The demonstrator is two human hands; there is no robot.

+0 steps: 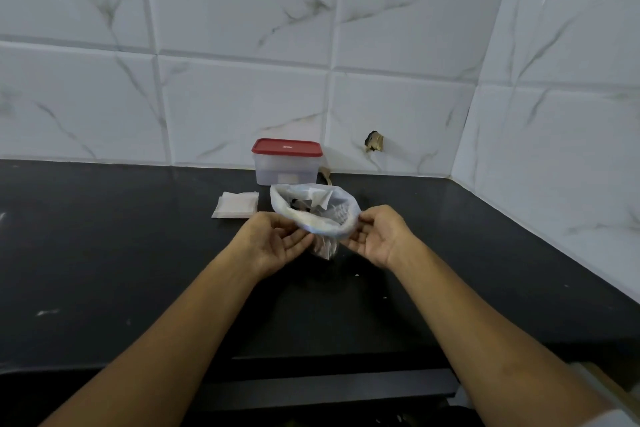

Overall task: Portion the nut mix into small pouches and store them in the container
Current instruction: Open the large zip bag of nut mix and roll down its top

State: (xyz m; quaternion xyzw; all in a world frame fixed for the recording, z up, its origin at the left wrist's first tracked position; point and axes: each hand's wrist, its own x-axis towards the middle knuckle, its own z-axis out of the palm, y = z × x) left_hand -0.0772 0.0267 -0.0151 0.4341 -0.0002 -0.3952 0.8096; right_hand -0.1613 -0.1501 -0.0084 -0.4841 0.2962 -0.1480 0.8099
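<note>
Just one bag [343,218], two hands [277,239] [377,236].

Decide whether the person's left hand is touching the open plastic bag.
Touching. The head view shows the left hand pinching the near rim of the plastic bag, while the right hand holds the other side.

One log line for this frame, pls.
bag: mouth open | left hand: holds its rim | right hand: holds its rim | pouches: left of bag, untouched | container: closed, behind bag

Both hands [273,239] [377,236] holding open bag [332,208]
</note>
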